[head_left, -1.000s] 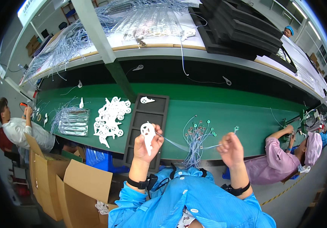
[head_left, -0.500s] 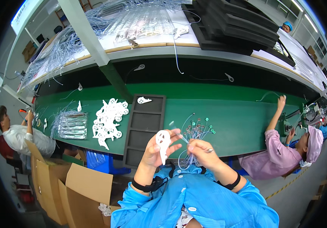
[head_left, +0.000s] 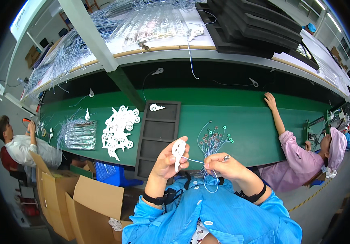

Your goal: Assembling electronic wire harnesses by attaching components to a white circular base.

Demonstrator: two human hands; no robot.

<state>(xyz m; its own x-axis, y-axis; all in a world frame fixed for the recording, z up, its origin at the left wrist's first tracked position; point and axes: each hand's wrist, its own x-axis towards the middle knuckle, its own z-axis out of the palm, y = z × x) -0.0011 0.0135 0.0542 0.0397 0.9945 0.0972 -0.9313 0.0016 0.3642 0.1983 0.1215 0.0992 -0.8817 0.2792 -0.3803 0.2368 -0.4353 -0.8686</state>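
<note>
A green surface [head_left: 256,130] spread widest, beneath a raised shelf [head_left: 166,54]; a cardboard box [head_left: 97,199] with raised flaps stood below its near edge, at the left; a black tray [head_left: 158,130] with several compartments lay on it lengthwise, near the middle, a single white part [head_left: 156,107] lying in the farthest compartment; just left of the tray, a heap of white parts [head_left: 117,132] overlapped on the green; right of the tray, a bundle of thin wires [head_left: 213,144] fanned out, small green and brownish ends pointing away from the person.

The left grip [head_left: 166,162] was clamped on a white piece [head_left: 178,152], thumb on one side and fingers on the other; the piece stood tilted within that grip, round head up near the fingertips, tapered end pointing down past the thumb; the right grip [head_left: 225,166], just beside it, had its fingertips together on a thin cable [head_left: 191,160], which ran from the white piece to that pinch and looped below it.
</note>
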